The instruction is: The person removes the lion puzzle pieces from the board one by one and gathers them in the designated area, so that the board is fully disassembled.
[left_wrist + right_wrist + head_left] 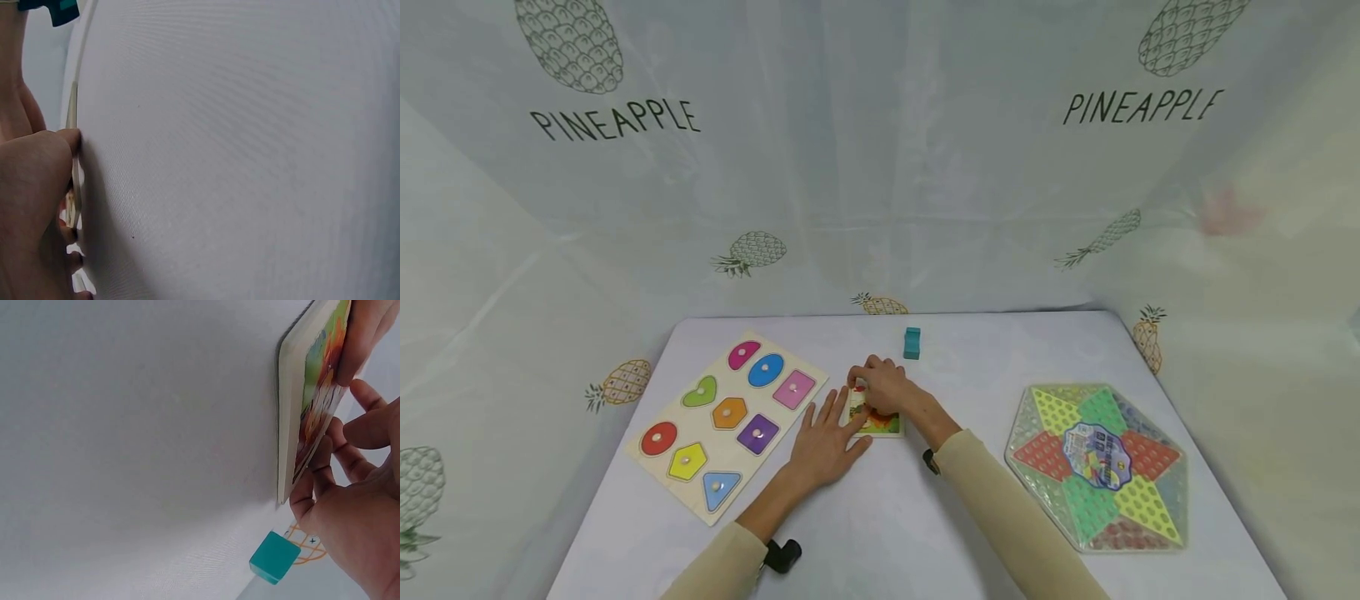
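Note:
A small picture puzzle (883, 426) with a pale frame lies flat on the white table. My left hand (826, 448) rests at its left side, fingers spread and straight, thumb at the near edge; in the left wrist view that hand (31, 200) touches the thin board edge (73, 112). Over the top part of the puzzle, my right hand (886, 387) has its fingers bent. The right wrist view shows this hand (356, 512) with curled fingertips at the far edge of the puzzle (319, 394). Any loose piece between its fingers is hidden.
Left of the hands lies a shape board (730, 383) with several coloured knobbed pieces. A teal block (912, 343) stands behind the right hand. To the right is a hexagonal star-patterned board game (1097, 467) under clear wrapping. A pineapple-print curtain (880, 167) surrounds the table.

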The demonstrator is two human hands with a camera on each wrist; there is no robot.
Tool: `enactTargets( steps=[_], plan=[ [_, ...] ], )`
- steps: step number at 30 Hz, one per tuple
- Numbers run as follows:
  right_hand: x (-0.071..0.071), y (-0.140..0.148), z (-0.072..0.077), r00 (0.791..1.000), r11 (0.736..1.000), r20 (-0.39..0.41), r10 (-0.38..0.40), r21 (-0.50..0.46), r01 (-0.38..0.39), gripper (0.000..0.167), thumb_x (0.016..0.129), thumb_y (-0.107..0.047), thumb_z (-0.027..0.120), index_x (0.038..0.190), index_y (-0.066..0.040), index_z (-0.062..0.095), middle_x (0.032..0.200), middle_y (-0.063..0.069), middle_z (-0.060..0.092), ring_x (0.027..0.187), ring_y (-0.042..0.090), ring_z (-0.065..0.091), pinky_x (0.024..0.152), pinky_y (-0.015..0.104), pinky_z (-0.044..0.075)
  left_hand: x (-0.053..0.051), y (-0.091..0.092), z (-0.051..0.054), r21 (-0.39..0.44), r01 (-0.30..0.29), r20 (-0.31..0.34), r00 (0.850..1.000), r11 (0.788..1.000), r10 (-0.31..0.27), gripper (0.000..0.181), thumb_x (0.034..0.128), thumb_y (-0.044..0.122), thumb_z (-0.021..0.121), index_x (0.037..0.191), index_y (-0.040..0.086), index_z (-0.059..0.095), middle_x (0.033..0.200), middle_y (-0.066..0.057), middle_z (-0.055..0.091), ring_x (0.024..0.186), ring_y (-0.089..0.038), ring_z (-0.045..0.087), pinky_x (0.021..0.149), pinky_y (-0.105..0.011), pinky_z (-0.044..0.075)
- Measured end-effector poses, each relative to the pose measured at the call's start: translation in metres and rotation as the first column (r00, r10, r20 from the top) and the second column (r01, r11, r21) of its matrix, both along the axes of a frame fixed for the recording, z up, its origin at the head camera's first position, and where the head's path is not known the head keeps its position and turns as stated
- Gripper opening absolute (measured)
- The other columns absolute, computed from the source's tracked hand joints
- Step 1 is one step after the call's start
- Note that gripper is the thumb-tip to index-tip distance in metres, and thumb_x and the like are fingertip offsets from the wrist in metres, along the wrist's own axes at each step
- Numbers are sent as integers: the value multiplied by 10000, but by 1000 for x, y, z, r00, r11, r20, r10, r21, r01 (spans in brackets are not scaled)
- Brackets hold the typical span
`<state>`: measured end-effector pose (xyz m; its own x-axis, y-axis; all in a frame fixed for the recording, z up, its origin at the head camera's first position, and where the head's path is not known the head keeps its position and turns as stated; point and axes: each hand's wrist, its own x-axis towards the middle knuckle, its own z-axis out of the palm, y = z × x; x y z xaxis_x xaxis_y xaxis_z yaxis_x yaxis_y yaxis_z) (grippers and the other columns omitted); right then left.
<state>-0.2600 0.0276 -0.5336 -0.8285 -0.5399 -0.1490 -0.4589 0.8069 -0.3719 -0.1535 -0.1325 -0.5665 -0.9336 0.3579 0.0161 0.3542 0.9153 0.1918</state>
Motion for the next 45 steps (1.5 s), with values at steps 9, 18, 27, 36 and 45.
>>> enactTargets(
  steps=[9, 18, 27, 36, 45],
  plan=[
    [1, 0, 2, 1000, 1000, -7, -1, 0, 1, 319, 946, -152, 612, 1214, -323, 640, 1228, 33, 550, 1036, 256, 514, 900, 473, 449, 1, 0, 0, 0, -8, 7, 1000, 1000, 8, 592, 1001, 560, 489, 1537, 319, 424, 1669, -146, 196, 1533, -391, 162, 1175, -669, 168],
    [4, 1, 2, 1000, 1000, 4, -17, -8, 17, 347, 943, -150, 620, 1252, -300, 669, 1236, 27, 556, 1088, 254, 512, 926, 477, 447, 2, 0, 1, -6, -7, 10, 1000, 1000, 8, 591, 1006, 566, 476, 1536, 309, 432, 1664, -152, 212, 1536, -384, 157, 1177, -667, 165],
    [4, 0, 2, 1000, 1000, -20, -10, -2, 10, 339, 944, -139, 592, 1238, -289, 672, 1246, 32, 560, 1114, 266, 518, 923, 506, 460, 2, 1, 0, -6, -7, 1, 1000, 1000, 7, 591, 1007, 567, 469, 1535, 304, 435, 1663, -154, 214, 1535, -384, 158, 1177, -666, 165],
    [3, 3, 0, 1000, 998, -28, -8, -59, 6, 369, 906, -76, 601, 1204, -279, 678, 1224, 14, 565, 1124, 250, 496, 929, 515, 460, 1, 0, -2, -4, -5, -8, 1000, 1000, 5, 593, 1004, 569, 475, 1535, 310, 430, 1663, -151, 216, 1532, -388, 167, 1175, -669, 168],
    [4, 4, -1, 997, 998, -71, 6, -70, -11, 333, 941, -87, 589, 1200, -279, 672, 1224, 6, 589, 1138, 249, 492, 909, 484, 463, 1, 0, -1, -13, -12, 25, 1000, 1000, 12, 602, 1008, 591, 442, 1549, 334, 386, 1682, -120, 154, 1544, -368, 130, 1187, -659, 139]
  ],
)
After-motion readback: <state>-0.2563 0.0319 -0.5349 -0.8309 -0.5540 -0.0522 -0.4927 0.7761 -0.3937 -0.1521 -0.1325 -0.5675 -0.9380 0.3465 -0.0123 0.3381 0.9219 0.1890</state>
